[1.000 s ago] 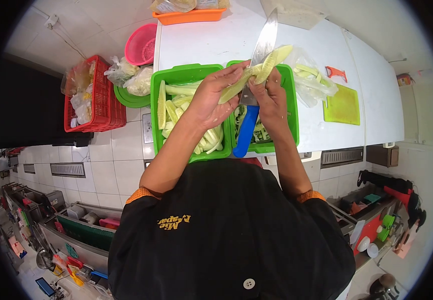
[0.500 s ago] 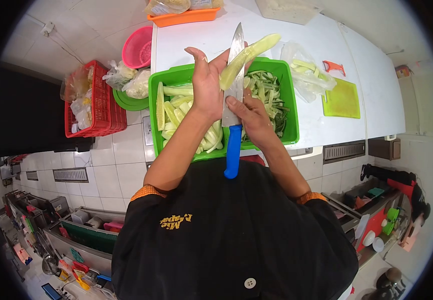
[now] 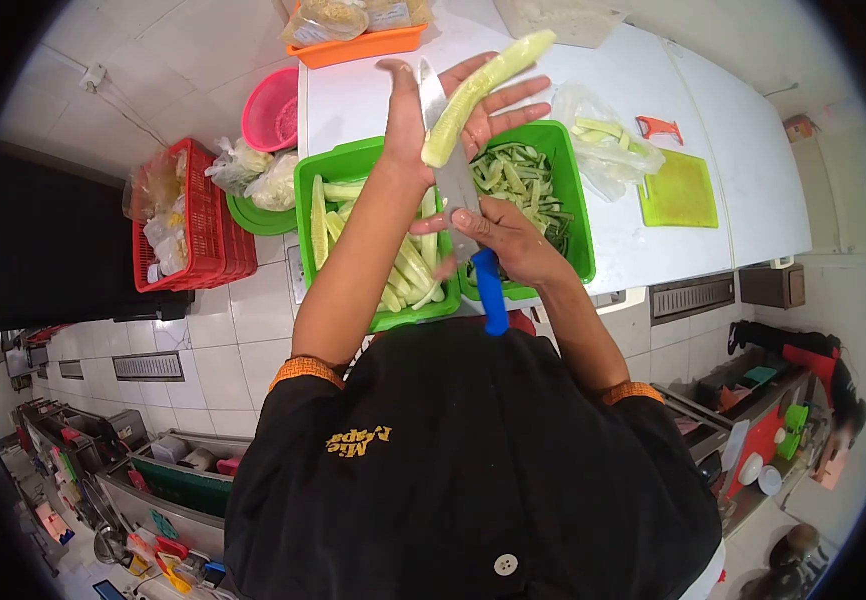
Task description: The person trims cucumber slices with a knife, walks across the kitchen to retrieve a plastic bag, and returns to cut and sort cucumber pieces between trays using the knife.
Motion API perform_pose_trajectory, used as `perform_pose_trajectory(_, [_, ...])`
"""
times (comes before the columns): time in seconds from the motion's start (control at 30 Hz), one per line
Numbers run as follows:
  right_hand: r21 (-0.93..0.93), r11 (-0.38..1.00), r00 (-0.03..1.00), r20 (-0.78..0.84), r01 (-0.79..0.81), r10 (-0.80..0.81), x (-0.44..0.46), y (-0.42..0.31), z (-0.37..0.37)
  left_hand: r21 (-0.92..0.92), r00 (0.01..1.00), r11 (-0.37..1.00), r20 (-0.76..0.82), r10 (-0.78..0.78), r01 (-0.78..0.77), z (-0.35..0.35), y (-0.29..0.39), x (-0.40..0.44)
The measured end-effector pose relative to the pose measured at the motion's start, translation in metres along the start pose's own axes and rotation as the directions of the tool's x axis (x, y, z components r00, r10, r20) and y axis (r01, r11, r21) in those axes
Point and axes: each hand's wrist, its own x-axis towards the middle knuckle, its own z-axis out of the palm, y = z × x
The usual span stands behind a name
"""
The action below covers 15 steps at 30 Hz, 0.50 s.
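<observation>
A peeled cucumber lies slantwise across the palm of my left hand, whose fingers are stretched and spread beneath it. My right hand grips a knife by the lower blade, near its blue handle. The knife blade points away from me, partly behind the cucumber. Below my hands stand two green tubs. The left tub holds peeled cucumber pieces; the right tub holds green peel strips.
On the white table at right are a plastic bag with pale pieces, an orange peeler and a yellow-green cutting board. An orange tray stands at the back. Left are a pink basin and red crate.
My left hand and the cucumber have moved up and slightly left, with the fingers spreading wider. The knife has tilted, its handle swinging right, as my right hand slid slightly lower.
</observation>
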Motion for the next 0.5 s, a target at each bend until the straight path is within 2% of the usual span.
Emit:
perform_pose_trajectory(0.03, [-0.028, 0.999, 0.999, -0.037, -0.029, 0.028, -0.003, -0.006, 0.001, -0.04, 0.977, 0.991, 0.175, -0.12, 0.128, -0.019, 0.004, 0.009])
perform_pose_trajectory(0.13, [0.056, 0.993, 0.979, -0.173, -0.103, 0.111, -0.01, 0.001, -0.011, -0.162, 0.884, 0.927, 0.392, -0.254, 0.339, -0.045, -0.004, 0.03])
perform_pose_trajectory(0.17, [0.006, 0.994, 0.981, -0.166, -0.106, 0.106, -0.012, 0.005, -0.017, -0.256, 0.902, 0.905, 0.36, -0.238, 0.341, -0.051, -0.011, 0.033])
perform_pose_trajectory(0.27, [-0.137, 0.984, 0.986, -0.133, -0.117, 0.099, -0.019, 0.02, -0.031, -0.378, 0.93, 0.855, 0.239, -0.28, 0.355, -0.043, -0.02, 0.039])
perform_pose_trajectory(0.3, [-0.178, 0.977, 0.988, -0.112, -0.121, 0.103, -0.022, 0.028, -0.027, -0.352, 0.955, 0.89, 0.163, -0.247, 0.29, -0.044, -0.026, 0.048])
perform_pose_trajectory(0.33, [-0.218, 0.968, 0.99, -0.09, -0.125, 0.107, -0.026, 0.036, -0.025, -0.173, 0.976, 0.963, 0.102, -0.191, 0.207, -0.047, -0.033, 0.05])
perform_pose_trajectory(0.4, [-0.202, 0.966, 0.963, -0.245, -0.162, 0.111, -0.037, 0.04, -0.034, 0.217, 0.999, 0.976, 0.022, -0.037, 0.032, -0.05, -0.04, 0.055])
perform_pose_trajectory(0.43, [-0.228, 0.952, 0.935, -0.335, -0.204, 0.119, -0.044, 0.036, -0.042, 0.212, 0.999, 0.977, -0.034, -0.009, 0.016, -0.057, -0.044, 0.054])
perform_pose_trajectory(0.5, [-0.296, 0.916, 0.867, -0.488, -0.272, 0.1, -0.057, 0.042, -0.067, 0.375, 0.985, 0.924, -0.121, 0.122, -0.068, -0.084, -0.058, 0.054])
